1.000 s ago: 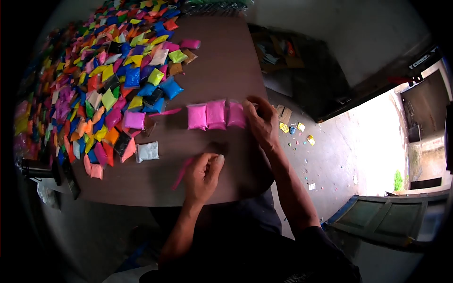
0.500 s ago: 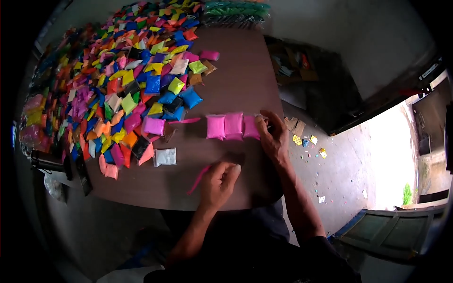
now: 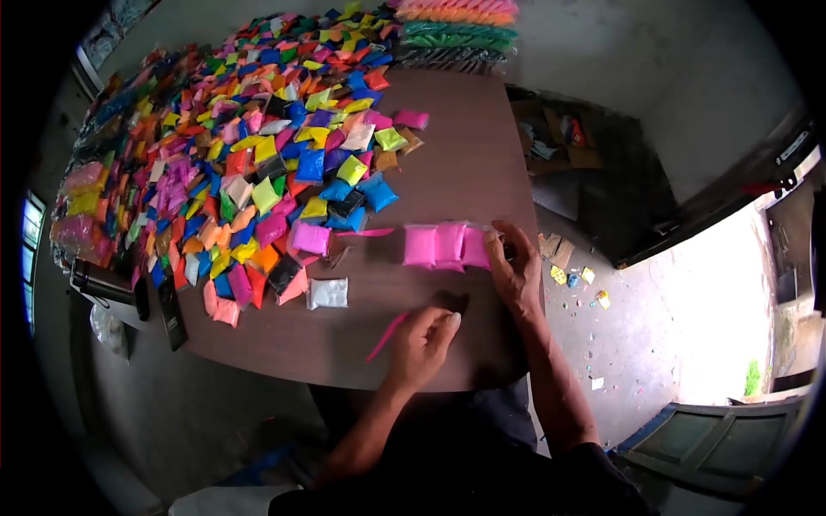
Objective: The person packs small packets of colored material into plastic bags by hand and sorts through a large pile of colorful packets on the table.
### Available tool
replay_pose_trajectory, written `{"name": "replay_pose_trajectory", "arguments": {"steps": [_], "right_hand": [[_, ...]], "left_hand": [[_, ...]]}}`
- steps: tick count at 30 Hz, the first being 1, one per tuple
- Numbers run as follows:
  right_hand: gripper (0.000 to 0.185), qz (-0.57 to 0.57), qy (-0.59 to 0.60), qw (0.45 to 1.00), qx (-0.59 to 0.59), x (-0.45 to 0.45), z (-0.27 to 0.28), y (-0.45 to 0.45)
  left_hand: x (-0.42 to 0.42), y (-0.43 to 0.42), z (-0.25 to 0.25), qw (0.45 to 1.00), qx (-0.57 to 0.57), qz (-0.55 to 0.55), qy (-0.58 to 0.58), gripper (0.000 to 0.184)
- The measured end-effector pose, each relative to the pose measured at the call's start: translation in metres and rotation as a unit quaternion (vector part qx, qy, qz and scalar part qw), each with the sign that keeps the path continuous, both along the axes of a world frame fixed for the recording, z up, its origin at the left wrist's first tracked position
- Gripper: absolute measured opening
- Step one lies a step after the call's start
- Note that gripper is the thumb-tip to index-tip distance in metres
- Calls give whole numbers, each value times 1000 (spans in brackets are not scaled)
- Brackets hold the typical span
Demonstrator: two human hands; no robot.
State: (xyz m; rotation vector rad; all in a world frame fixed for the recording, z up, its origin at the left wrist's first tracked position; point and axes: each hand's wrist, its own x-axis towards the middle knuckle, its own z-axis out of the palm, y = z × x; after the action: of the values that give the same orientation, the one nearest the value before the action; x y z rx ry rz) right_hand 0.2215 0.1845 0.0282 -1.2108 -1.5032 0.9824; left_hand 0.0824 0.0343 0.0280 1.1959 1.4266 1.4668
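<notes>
A short row of joined pink packets (image 3: 448, 244) lies on the brown table (image 3: 465, 155), the packets slightly overlapping. At the row's right end is my right hand (image 3: 516, 273), fingers closed on the last packet's edge and partly covering it. Nearer the table's front edge, my left hand (image 3: 420, 346) is closed with the thumb against the curled fingers; whatever it may hold is hidden. A thin pink strip (image 3: 385, 338) runs beside its knuckles, and I cannot tell if the fingers touch it. Another pink strip (image 3: 366, 232) lies left of the packets.
A big heap of small coloured packets (image 3: 249, 172) covers the table's left side. A silvery white packet (image 3: 329, 293) lies at its near edge. Stacked packet strips (image 3: 456, 34) sit at the far edge. Beyond the right edge, an open carton (image 3: 559, 142) and scraps (image 3: 568, 275) are on the floor.
The camera view has shifted, so everything appears lower and further right, and more of the stacked strips shows. Both hands and the pink packets keep nearly the same places on the table.
</notes>
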Motion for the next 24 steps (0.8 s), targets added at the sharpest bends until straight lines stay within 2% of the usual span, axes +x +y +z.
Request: {"name": "replay_pose_trajectory", "arguments": {"steps": [4,6,8,9,13,15,19,22,24], "right_hand": [[34,4,-8,1000,11,2,4,-2],[33,-9,106,994,-39,1,-4,-2],[32,-14,99,995,-26,5,-5,-5],[31,-20,112,993,-7,6,-9,-6],[29,-34,142,989,-7,20,-16,-22],[26,-52,25,998,-9,34,-23,-31],[21,-34,34,999,1,43,-11,-58],[17,-40,-120,992,22,42,8,-75],[16,-30,-159,985,61,40,10,-86]], "left_hand": [[0,-1,-11,1000,2,8,1,18],[0,-3,-6,1000,3,16,10,18],[0,-5,-1,1000,-14,12,-14,17],[0,-5,-1,999,1,17,34,17],[-10,-3,26,996,43,-9,76,15],[-23,2,44,994,68,10,84,15],[-73,14,67,993,31,43,105,16],[-116,34,72,985,36,67,156,15],[-142,47,79,978,24,78,193,16]]}}
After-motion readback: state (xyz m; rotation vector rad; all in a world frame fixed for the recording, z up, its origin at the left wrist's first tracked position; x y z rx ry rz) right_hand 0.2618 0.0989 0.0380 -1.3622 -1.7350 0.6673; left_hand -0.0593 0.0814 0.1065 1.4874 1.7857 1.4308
